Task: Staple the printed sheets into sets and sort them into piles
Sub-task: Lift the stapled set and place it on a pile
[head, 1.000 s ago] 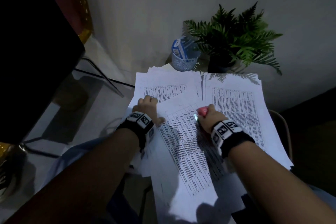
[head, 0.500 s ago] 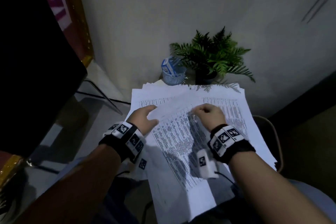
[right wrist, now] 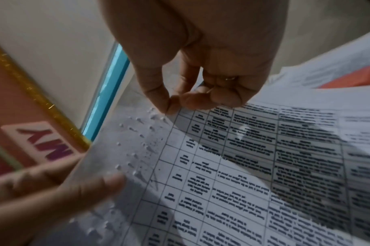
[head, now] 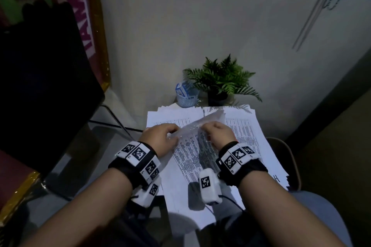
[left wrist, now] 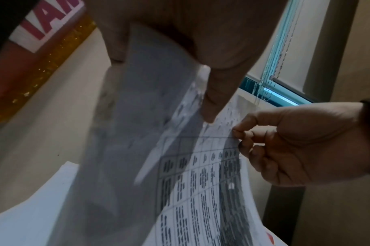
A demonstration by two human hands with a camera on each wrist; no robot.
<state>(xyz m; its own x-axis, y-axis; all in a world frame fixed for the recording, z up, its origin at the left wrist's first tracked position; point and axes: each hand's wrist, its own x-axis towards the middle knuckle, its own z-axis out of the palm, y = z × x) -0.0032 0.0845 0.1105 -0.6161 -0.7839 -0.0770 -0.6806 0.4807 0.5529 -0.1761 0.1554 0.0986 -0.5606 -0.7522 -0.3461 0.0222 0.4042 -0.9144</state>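
Note:
A set of printed table sheets point(head: 190, 146) lies slanted across the paper piles, its far end lifted. My left hand point(head: 173, 133) grips the set's left margin, thumb on top point(left wrist: 209, 108). Small raised dents point(right wrist: 138, 149) dot that margin. My right hand point(head: 203, 132) pinches the set's top edge between thumb and forefinger point(right wrist: 173, 104). Underneath lie a left pile point(head: 160, 116) and a right pile point(head: 247, 126) of printed sheets. A red-orange object point(right wrist: 348, 78), maybe the stapler, rests on the papers beyond my right hand; the head view hides it.
A potted fern point(head: 220, 80) and a blue mesh basket point(head: 187, 98) holding a blue-white box stand at the table's far edge against the wall. A large black shape point(head: 40, 66) stands on the left. A chair rim point(head: 289, 158) curves round the right side.
My right hand has let go of the red object it held a second ago. Both hands have taken hold of the slanted set and raised its far end. The head view has tilted up.

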